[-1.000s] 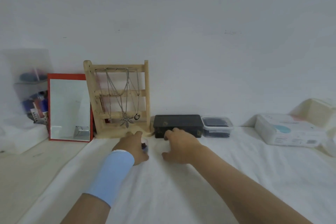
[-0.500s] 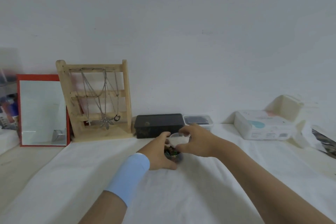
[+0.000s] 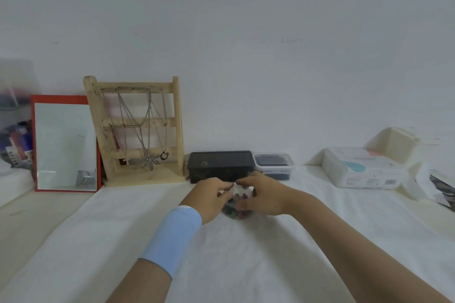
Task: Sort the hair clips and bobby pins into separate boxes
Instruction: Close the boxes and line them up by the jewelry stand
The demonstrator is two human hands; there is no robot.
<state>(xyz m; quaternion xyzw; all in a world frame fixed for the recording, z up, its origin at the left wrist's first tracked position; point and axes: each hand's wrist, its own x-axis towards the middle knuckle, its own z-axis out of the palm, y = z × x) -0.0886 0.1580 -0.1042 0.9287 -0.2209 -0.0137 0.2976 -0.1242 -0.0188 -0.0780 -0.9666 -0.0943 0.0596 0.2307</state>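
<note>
Hair clips (image 3: 235,214), a jumble of dark and reddish bits, sit inside a small clear tub (image 3: 242,198) near the middle of the white cloth (image 3: 234,265), just in front of the black box. The cloth covers most of the table, from the near edge to the far wall. At far left a red-framed mirror (image 3: 65,142) leans against the wall. Just right of it stands a wooden rack (image 3: 178,118) hung with necklaces (image 3: 147,135). Toward the far right lies a white wipes pack (image 3: 362,170). The black box (image 3: 221,165), lid on, stands by the wall to the right of the rack. Just beside its right end is a clear lidded box (image 3: 273,163) with dark contents (too blurred to say whether they are bobby pins). The left hand (image 3: 211,198), with a blue wristband (image 3: 174,233) on its forearm, curls its fingers round the tub's left side. The right hand (image 3: 263,197) grasps the tub's right side, fingertips bent over its pale top. Between the two hands most of the tub is hidden.
</note>
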